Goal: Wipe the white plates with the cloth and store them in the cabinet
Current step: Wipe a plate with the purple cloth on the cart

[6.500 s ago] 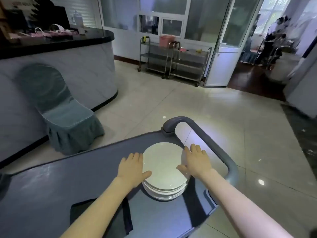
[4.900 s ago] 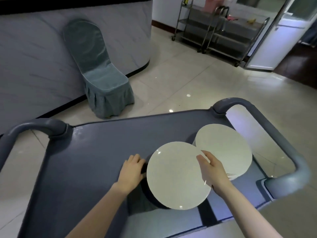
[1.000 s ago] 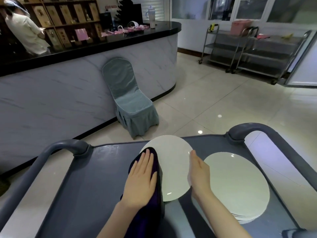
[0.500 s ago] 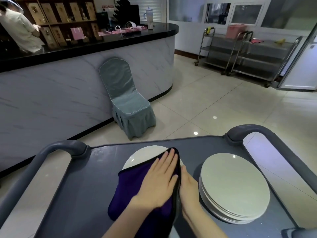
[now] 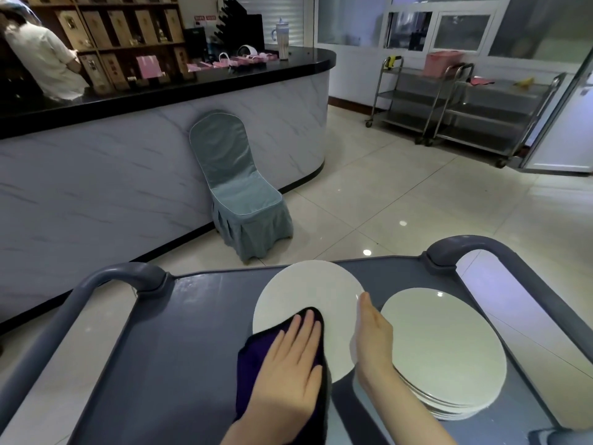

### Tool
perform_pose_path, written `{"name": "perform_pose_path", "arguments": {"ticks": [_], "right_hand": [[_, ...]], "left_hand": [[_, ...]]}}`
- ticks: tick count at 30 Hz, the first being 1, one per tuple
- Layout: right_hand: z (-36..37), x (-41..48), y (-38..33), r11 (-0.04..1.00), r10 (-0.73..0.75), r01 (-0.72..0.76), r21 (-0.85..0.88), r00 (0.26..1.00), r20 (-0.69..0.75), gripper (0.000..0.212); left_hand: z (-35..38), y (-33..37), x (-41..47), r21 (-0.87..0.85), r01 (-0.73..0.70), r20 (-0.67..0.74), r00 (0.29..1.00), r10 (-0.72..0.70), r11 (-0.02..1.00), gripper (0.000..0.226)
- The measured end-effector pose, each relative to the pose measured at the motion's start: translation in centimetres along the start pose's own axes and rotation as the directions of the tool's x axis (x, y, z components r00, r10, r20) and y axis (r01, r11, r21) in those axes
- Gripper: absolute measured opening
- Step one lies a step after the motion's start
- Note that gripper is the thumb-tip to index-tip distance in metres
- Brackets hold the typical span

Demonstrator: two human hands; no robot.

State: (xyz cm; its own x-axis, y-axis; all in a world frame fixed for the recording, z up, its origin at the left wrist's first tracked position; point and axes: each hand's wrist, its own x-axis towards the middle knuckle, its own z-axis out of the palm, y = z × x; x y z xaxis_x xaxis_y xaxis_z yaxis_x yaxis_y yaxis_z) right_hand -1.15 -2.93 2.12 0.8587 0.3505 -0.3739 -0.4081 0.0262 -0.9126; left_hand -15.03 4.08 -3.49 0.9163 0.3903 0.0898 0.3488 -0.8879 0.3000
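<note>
Pale glossy floor tiles (image 5: pixel 401 187) fill the room. At 10 o'clock runs a long marble-fronted reception desk (image 5: pixel 128 171) with a black top, and a person (image 5: pixel 41 59) stands behind it. A chair in a grey-green cover (image 5: pixel 237 187) stands against the desk's front, near 12 o'clock. Steel trolleys (image 5: pixel 465 104) are parked along the far wall at 2 o'clock.

A grey cart (image 5: pixel 192 332) spans the near field, with a curved handle rising at each far corner. On its top, near the middle, lies a single white plate (image 5: pixel 308 290). A dark purple cloth (image 5: pixel 253 358) covers the plate's 7 o'clock portion and trails off toward 6 o'clock. The left hand (image 5: pixel 288 370) lies flat on the cloth, its fingers straight and together, pressing it onto the plate. The right hand (image 5: pixel 373 335) stands edge-on against the plate's rim at 3 o'clock, fingers extended along it and not clenched; the thumb is out of sight.

Just beside that hand, at 3 o'clock from the plate, sits a stack of white plates (image 5: pixel 442 348), also on the cart top near its right edge. Whether the single plate lies flat or is tipped up cannot be told.
</note>
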Motion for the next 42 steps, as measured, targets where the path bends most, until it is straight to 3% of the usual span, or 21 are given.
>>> {"name": "perform_pose_path", "arguments": {"ticks": [4,8,10,11,16,19,22,25,31,33,35,38,42], "right_hand": [[0.6,-1.7,1.5,0.993,-0.028,0.037,-0.113,0.996,0.083,0.035],[1.0,-2.3,2.2,0.99,-0.041,0.054,-0.133,0.994,0.1,0.032],[0.8,-1.8,1.8,0.987,-0.033,0.044,-0.152,0.997,0.075,0.054],[0.6,-1.6,1.3,0.989,-0.034,0.042,-0.144,0.998,0.06,0.055],[-0.8,0.0,-1.2,0.995,-0.031,0.032,-0.099,0.999,0.009,0.039],[-0.8,0.3,-1.0,0.999,-0.009,0.009,-0.051,1.0,-0.01,0.038],[-0.3,-0.6,0.2,0.999,-0.011,0.012,-0.048,1.0,0.013,0.031],[0.1,-2.1,1.2,0.997,-0.021,0.028,-0.07,0.995,0.097,0.029],[0.5,-2.5,1.7,0.976,-0.082,0.117,-0.184,0.978,0.191,0.045],[0.1,-1.8,0.9,0.935,-0.155,0.23,-0.27,0.949,0.273,0.051],[-0.5,-0.9,-0.5,0.869,-0.233,0.36,-0.339,0.902,0.363,0.05],[-1.2,0.5,-2.7,0.757,-0.271,0.508,-0.411,0.817,0.509,0.045],[-0.7,1.5,-3.9,0.519,-0.225,0.695,-0.498,0.673,0.704,0.034]], "left_hand": [[-1.5,1.1,2.4,0.044,-0.03,-0.044,0.999,0.032,0.999,0.064],[-3.0,-1.2,4.5,0.003,0.031,-0.092,0.995,-0.031,1.0,0.066],[-3.2,-2.8,4.6,-0.008,0.084,-0.088,0.993,-0.084,0.996,0.066],[-3.2,-3.5,4.3,0.0,0.11,-0.09,0.99,-0.109,0.994,0.067],[-2.5,-3.5,1.4,0.017,0.173,0.004,0.985,-0.173,0.985,0.069],[-1.1,-0.9,0.5,0.052,0.134,0.052,0.989,-0.136,0.99,0.07],[-0.3,1.5,1.2,0.053,0.017,0.003,1.0,-0.017,0.998,0.068],[-2.0,2.3,2.8,0.042,-0.011,-0.051,0.999,0.013,0.999,0.065],[-4.5,-1.6,6.3,-0.025,0.028,-0.13,0.991,-0.031,0.999,0.068],[-5.3,-2.9,6.8,-0.036,0.018,-0.207,0.978,-0.025,0.999,0.068],[-6.4,-4.0,6.7,-0.15,0.04,-0.271,0.959,-0.08,0.988,0.056],[-7.7,-4.5,6.1,-0.413,0.083,-0.197,0.964,-0.178,0.907,0.027],[-8.9,-3.7,6.2,-0.409,0.031,-0.125,0.988,-0.089,0.912,0.016]]}}
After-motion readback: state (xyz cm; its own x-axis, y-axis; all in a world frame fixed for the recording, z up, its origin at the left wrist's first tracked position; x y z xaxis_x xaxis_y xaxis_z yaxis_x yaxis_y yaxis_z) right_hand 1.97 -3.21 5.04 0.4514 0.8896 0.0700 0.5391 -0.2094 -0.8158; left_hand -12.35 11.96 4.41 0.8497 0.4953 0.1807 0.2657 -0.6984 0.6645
